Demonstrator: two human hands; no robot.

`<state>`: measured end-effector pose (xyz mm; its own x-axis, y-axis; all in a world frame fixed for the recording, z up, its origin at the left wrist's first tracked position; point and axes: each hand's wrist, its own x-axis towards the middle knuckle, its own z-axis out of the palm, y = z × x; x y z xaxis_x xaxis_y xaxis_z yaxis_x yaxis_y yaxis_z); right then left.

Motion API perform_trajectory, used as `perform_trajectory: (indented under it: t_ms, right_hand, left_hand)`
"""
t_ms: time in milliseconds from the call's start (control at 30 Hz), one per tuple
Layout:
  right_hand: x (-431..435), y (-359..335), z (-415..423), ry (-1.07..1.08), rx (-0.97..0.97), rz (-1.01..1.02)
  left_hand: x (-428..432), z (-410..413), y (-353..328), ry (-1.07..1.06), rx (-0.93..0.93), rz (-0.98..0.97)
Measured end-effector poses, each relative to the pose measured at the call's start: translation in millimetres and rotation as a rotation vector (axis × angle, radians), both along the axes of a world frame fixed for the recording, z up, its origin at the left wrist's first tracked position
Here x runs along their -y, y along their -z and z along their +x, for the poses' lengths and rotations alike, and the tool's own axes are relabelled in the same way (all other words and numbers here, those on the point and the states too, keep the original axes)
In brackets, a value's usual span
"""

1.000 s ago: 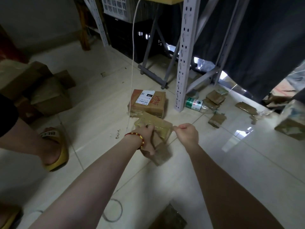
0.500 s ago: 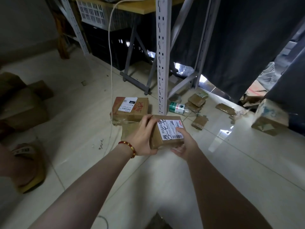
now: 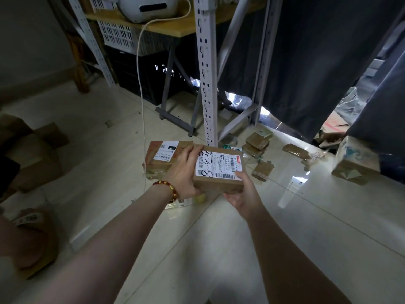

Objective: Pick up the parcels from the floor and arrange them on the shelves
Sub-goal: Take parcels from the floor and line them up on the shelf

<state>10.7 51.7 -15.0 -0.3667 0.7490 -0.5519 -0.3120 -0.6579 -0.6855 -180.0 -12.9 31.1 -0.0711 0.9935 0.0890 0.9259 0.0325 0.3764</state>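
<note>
A small brown parcel (image 3: 219, 172) with a white label and black handwriting is held above the floor between both hands. My left hand (image 3: 183, 172) grips its left side, fingers curled over the top edge. My right hand (image 3: 243, 191) holds its near right corner from below, thumb on the label. A larger brown parcel (image 3: 160, 160) with a white label lies on the floor just behind my left hand. The white metal shelf upright (image 3: 206, 73) rises behind, with a wooden shelf board (image 3: 175, 27) at the upper left.
Several small flat parcels (image 3: 257, 142) lie by the upright's foot, a taped box (image 3: 352, 165) at the right. Cardboard boxes (image 3: 37, 159) sit at the left. A white cable (image 3: 141, 95) hangs from the shelf to the floor. A dark curtain (image 3: 317, 62) hangs behind.
The small parcel was lifted off the floor and turned label up; my right hand, a free fist before, now supports it. The view has tilted upward toward the shelf.
</note>
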Motion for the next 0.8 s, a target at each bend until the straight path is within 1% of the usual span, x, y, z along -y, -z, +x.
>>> perform_trajectory:
  t_ms: [200, 267, 333, 433, 567, 700, 800]
  right_hand:
    - [-6, -62, -13, -0.055, -0.109, 0.249]
    - [-8, -87, -16, -0.059, -0.099, 0.333]
    - [-10, -116, -19, -0.073, -0.01, 0.445]
    - [-13, -162, -23, -0.052, 0.093, 0.605]
    - [-18, -225, -17, -0.009, 0.199, 0.839]
    - [-31, -295, -3, 0.081, 0.22, 0.935]
    - [-45, -343, 10, 0.161, 0.181, 0.943]
  left_hand:
    - [-10, -30, -87, 0.036, -0.033, 0.028]
    - [-14, -32, -120, 0.025, 0.026, 0.045]
    - [-20, -26, -151, 0.003, 0.133, 0.076]
    - [-30, -19, -194, 0.007, 0.214, 0.227]
    - [-41, -8, -257, -0.019, 0.209, 0.475]
    - [-61, 11, -328, 0.015, 0.209, 0.667]
    - [-86, 27, -377, 0.022, 0.193, 0.739]
